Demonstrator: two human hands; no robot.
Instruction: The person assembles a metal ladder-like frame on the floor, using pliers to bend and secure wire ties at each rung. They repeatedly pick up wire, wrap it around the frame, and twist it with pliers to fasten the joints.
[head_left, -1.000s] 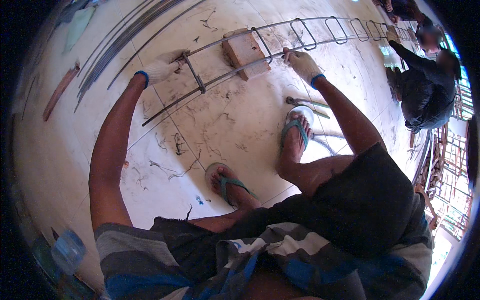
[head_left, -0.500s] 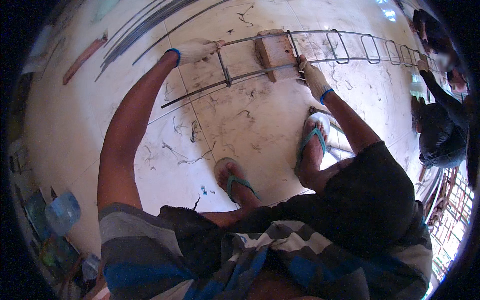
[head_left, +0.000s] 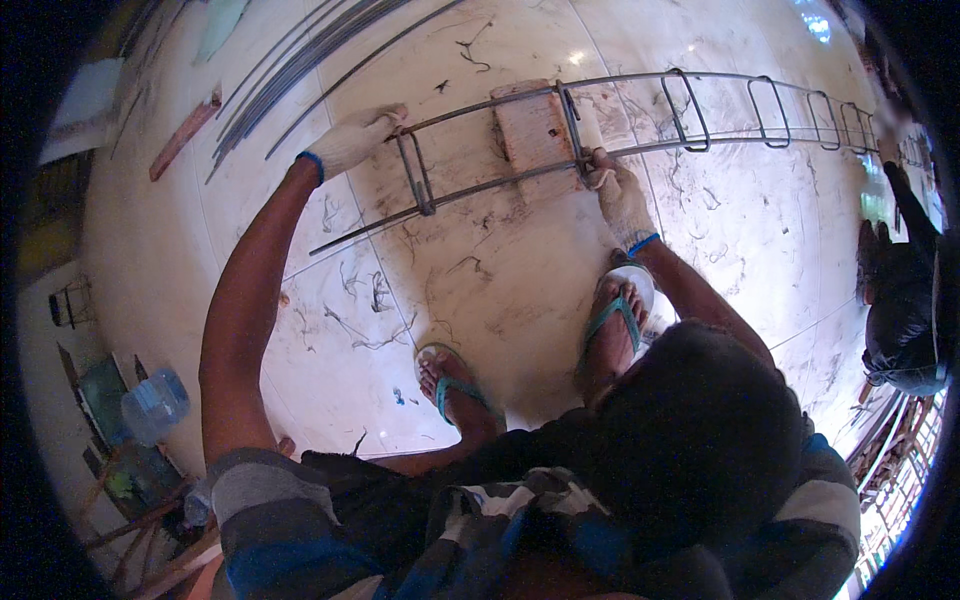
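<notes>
Across the floor runs a long rebar cage (head_left: 480, 188) of steel rods joined by rectangular stirrups. My left hand (head_left: 352, 142), in a pale knit glove with a blue cuff, is closed round the far rod near its left end, just by a stirrup (head_left: 418, 178). My right hand (head_left: 622, 202), gloved alike, pinches the near rod beside another stirrup (head_left: 571, 115). Under the cage there, a reddish-brown block (head_left: 535, 135) props it up. The fingertips of both hands are partly hidden.
Loose steel rods (head_left: 290, 75) and a reddish bar (head_left: 185, 135) lie at the far left. Wire scraps (head_left: 365, 338) litter the tiles. A plastic jug (head_left: 155, 405) stands at lower left. Another person (head_left: 905, 320) crouches at right, a hand near the cage's far end.
My view has shifted slightly. My right hand has drawn a little nearer to my foot, still at the rod beside the stirrup. The left stirrup now shows more of its open side.
</notes>
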